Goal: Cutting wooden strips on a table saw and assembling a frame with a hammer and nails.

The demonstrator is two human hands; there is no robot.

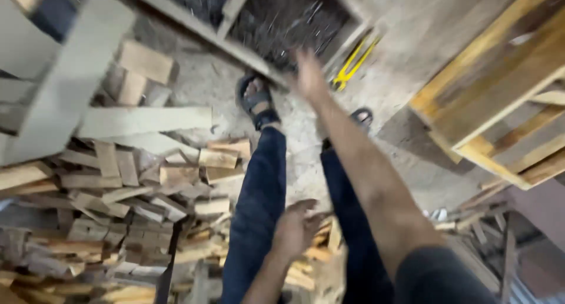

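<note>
Heap of short wood offcuts point(118, 221) on the floor, far left. Left hand point(297, 227), fingers loosely curled and empty, beside the blue-trousered knee. Right hand point(309, 74), blurred, fingers spread and released, at the edge of a wooden frame point(235, 45). Yellow-handled pliers point(353, 62) just beyond. Wooden crate point(500, 98), far right.

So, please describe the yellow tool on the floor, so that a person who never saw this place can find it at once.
Start at the wooden frame lying on the grey floor at the top, where the right hand reaches. Just right of that hand, beside the frame's corner, lies the yellow tool, long-handled like pliers or cutters. It is the only bright yellow thing here; the scraps around are plain wood.
</note>
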